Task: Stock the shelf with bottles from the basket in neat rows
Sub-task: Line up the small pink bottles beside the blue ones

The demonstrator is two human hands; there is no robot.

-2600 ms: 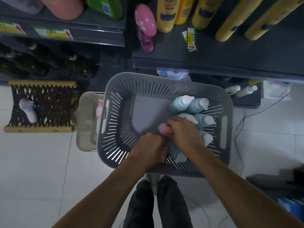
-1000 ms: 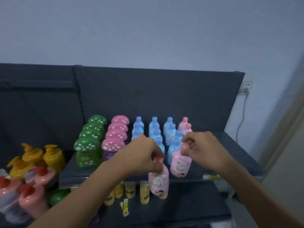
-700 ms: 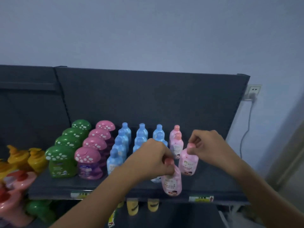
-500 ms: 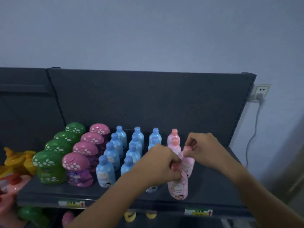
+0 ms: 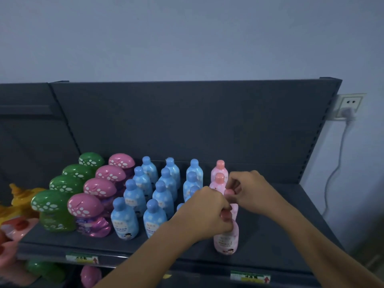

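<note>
Shelf [image 5: 259, 250] dark grey. Blue bottles [image 5: 154, 196]: white dots, blue caps. Left of the blue bottles: pink mushroom bottles [image 5: 99, 188], white-spotted caps; further left, green mushroom bottles [image 5: 66, 183], same white spots, then yellow bottles [image 5: 18, 200]. Right of the blue bottles: pink bottles [image 5: 219, 173], darker pink caps. Wall [image 5: 187, 38] pale blue-grey.

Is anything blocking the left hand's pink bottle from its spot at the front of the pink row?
Nothing visible does. The left hand grips the pink bottle by its cap, and it stands on the shelf directly in front of the pink row.
</note>
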